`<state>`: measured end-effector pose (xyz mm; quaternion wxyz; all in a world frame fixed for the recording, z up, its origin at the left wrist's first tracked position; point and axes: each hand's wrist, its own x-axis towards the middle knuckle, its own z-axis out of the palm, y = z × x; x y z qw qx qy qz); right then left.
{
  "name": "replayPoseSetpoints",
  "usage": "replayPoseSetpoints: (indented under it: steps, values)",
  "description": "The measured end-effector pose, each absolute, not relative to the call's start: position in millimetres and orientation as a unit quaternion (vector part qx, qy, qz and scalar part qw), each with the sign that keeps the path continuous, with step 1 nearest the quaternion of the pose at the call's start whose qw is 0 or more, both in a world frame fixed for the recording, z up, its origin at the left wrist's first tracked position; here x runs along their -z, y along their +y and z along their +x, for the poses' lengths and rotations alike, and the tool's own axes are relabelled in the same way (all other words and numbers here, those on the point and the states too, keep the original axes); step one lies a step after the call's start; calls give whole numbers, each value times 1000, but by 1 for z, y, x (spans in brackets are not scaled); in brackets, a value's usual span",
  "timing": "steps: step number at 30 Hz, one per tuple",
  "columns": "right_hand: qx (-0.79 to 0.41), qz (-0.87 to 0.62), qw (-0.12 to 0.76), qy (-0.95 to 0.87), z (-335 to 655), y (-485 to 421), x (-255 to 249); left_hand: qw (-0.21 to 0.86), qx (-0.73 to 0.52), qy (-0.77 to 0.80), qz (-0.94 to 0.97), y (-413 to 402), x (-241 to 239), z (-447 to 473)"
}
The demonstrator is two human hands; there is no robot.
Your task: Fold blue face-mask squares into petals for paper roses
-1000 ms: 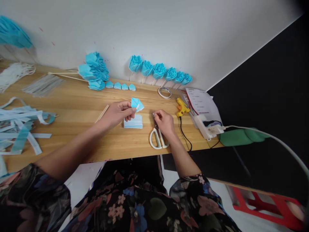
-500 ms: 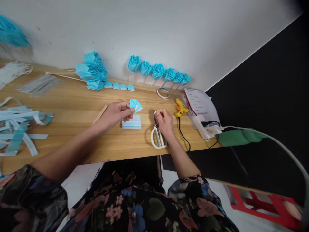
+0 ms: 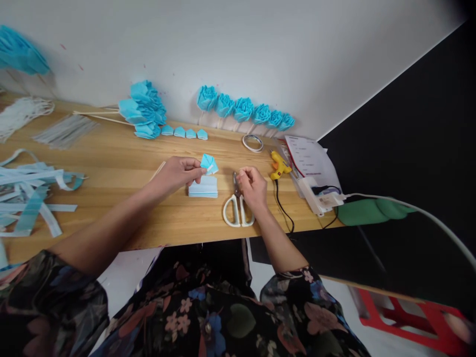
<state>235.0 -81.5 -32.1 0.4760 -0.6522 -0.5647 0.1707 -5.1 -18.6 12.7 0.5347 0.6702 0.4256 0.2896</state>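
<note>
The left hand (image 3: 183, 171) pinched a blue folded piece (image 3: 210, 162) just beyond a pale stack (image 3: 203, 187), fingertips covering 1 edge. The right hand (image 3: 253, 186) partly hid the scissors (image 3: 235, 212); whether its bunched fingers gripped anything could not be told. Strips (image 3: 30, 214) ran out of view leftward.

The black floral top (image 3: 238, 320) has sheer, loose sleeves (image 3: 76, 297).
</note>
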Motion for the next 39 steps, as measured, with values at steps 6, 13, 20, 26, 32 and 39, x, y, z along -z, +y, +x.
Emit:
replayPoseSetpoints:
  steps: [6, 13, 20, 26, 32, 39]
  values:
    - [-158, -672, 453, -564, 245, -78, 30, 544, -293, 413, 669, -17, -9, -3]
    - [-108, -681, 370, -623, 247, -71, 37, 546, -292, 411, 669, -19, -10, -1]
    - [-124, -701, 367, -599, 247, -69, 40, 561, -285, 408, 662, -21, -14, -1]
    - [-121, -706, 366, -594, 247, -69, 41, 586, -298, 395, 642, -23, -18, -1]
    - [-162, -691, 417, -568, 246, -69, 40, 592, -304, 396, 633, -24, -17, 0]
    - [23, -565, 491, -663, 216, -94, 0, 591, -301, 396, 635, -24, -15, 0]
